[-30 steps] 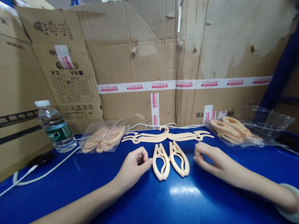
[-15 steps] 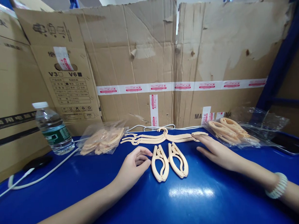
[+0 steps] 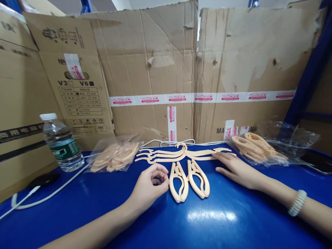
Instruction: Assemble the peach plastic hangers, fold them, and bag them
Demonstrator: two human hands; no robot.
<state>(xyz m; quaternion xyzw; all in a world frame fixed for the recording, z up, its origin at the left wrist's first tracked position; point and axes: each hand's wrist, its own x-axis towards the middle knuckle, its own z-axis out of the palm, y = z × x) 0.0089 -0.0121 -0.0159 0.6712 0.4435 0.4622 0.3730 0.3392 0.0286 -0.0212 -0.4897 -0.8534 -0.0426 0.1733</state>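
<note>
Two peach folding hangers lie folded side by side on the blue table, a left one [image 3: 172, 188] and a right one [image 3: 206, 185]. My left hand [image 3: 151, 183] is at the outer edge of the left one, fingers curled and thumb tip close to the index tip. Nothing shows in its grasp; whether it touches the hanger I cannot tell. Behind them lie unfolded peach hangers [image 3: 167, 153], overlapping, hooks toward the back. My right hand [image 3: 235, 169] is open, its fingers stretched over the right end of their arms, partly covering it.
Clear bags of folded hangers lie at left [image 3: 112, 159] and right [image 3: 254, 147]. A water bottle [image 3: 63, 146], a black disc [image 3: 44, 179] with a white cable [image 3: 55, 192], and a phone [image 3: 322, 166] are around them. Cardboard sheets [image 3: 153, 77] stand along the back.
My left thumb and index fingertips have come closer together. My right hand has shifted slightly toward me, onto the lower hanger arm. The view has moved a little; the folded hangers stay put.
</note>
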